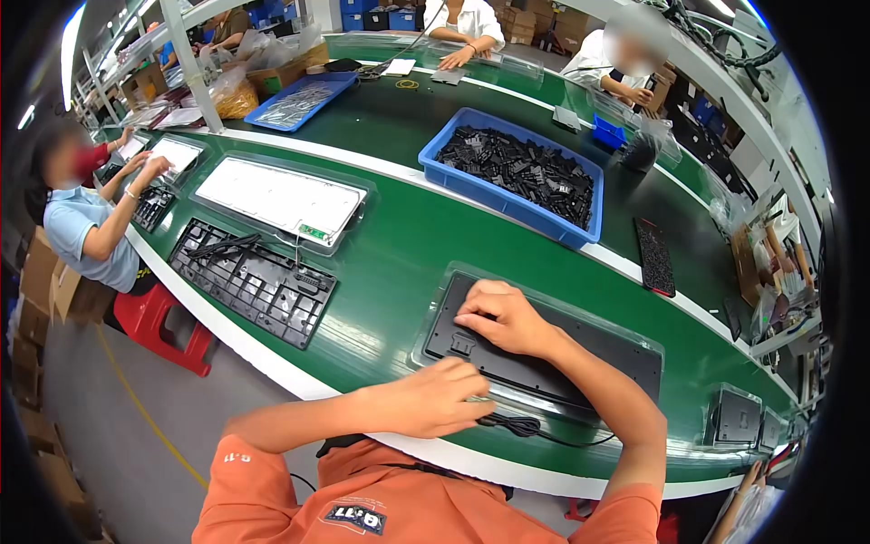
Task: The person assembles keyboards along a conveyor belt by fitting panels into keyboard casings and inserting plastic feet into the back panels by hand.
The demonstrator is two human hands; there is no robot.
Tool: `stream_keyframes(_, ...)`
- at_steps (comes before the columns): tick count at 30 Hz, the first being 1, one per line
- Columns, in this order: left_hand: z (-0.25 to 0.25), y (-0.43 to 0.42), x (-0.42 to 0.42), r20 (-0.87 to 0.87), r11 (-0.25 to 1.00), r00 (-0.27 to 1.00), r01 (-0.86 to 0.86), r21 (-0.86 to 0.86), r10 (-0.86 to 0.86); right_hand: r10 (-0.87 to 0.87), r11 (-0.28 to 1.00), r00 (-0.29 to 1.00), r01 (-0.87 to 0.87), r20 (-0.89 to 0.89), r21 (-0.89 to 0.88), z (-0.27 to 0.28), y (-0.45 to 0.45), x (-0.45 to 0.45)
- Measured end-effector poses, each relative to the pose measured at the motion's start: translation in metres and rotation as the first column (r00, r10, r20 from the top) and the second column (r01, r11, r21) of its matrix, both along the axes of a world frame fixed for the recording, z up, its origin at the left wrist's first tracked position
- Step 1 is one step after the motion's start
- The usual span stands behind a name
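Note:
A black keyboard [580,349] lies underside up in a clear plastic tray [654,399] in front of me. My right hand [500,315] rests on the left part of its underside, fingers curled; whatever they hold, if anything, is hidden. Just below that hand, a small rectangular fitting [463,344] shows on the case. My left hand [430,399] is over the tray's near left edge with its fingers bent together, slightly blurred, and I cannot make out anything in them. Next to its fingertips lies a bundled black cable [512,423].
A blue bin [589,238] of small black parts stands ahead. To the left lie an open keyboard shell [254,295] and a white panel [276,195] with a green circuit board. A blue tray [272,124] is farther off. Co-workers sit left and across.

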State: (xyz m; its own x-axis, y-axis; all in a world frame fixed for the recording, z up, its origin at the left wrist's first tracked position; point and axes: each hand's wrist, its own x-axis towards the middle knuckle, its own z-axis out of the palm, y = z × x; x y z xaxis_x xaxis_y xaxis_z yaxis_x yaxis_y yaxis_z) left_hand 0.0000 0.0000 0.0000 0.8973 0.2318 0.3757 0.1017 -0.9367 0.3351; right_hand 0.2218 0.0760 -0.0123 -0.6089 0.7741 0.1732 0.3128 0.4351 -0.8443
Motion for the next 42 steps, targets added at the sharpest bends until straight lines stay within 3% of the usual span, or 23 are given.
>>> stream_keyframes(2,0.003,0.0,-0.026,0.08,0.999,0.997,-0.012,-0.041,0.016,-0.026,0.991,0.999,0.022,0.026,0.135,-0.003,0.005,-0.003)
stream_keyframes(4,0.011,-0.003,-0.072,-0.001,0.982,0.983,-0.184,-0.049,0.184,-0.056,0.972,0.996,0.037,0.073,0.234,0.001,-0.003,-0.01)
stream_keyframes(9,0.014,0.01,-0.176,-0.073,0.831,0.831,-0.555,-0.041,0.551,-0.035,0.95,0.995,0.004,0.094,0.312,0.006,-0.007,-0.005)
stream_keyframes(14,0.013,0.022,-0.247,-0.043,0.686,0.687,-0.727,-0.03,0.725,-0.08,0.97,0.992,0.055,0.095,0.239,0.015,-0.013,-0.008)
stream_keyframes(19,0.02,0.027,-0.271,-0.077,0.619,0.627,-0.778,-0.109,0.775,-0.124,0.983,0.989,0.112,0.082,0.143,0.025,-0.019,-0.006)
stream_keyframes(25,0.028,0.037,-0.298,-0.142,0.623,0.635,-0.772,-0.125,0.759,-0.162,0.975,0.985,0.151,0.055,0.165,0.03,-0.025,-0.006)
stream_keyframes(29,0.045,0.041,-0.327,-0.311,0.454,0.497,-0.867,-0.203,0.81,-0.326,0.945,0.945,0.324,0.041,0.046,0.047,-0.023,-0.013)
stream_keyframes(30,0.043,0.043,-0.338,-0.284,0.479,0.508,-0.862,-0.169,0.814,-0.321,0.947,0.947,0.319,0.024,0.043,0.051,-0.02,-0.018)
stream_keyframes(34,0.023,0.06,-0.366,-0.18,0.535,0.532,-0.844,-0.035,0.827,-0.268,0.86,0.956,0.181,0.121,0.476,0.059,0.0,-0.054)
stream_keyframes(37,0.029,0.066,-0.365,-0.16,0.614,0.596,-0.783,0.1,0.787,-0.243,0.829,0.964,0.151,0.104,0.538,0.059,0.012,-0.099)
stream_keyframes(39,0.033,0.066,-0.363,-0.169,0.642,0.624,-0.762,0.08,0.762,-0.3,0.764,0.929,0.098,0.218,0.638,0.053,0.022,-0.131)
stream_keyframes(42,0.033,0.065,-0.363,-0.174,0.708,0.687,-0.694,0.133,0.706,-0.311,0.778,0.916,0.092,0.254,0.621,0.039,0.039,-0.165)
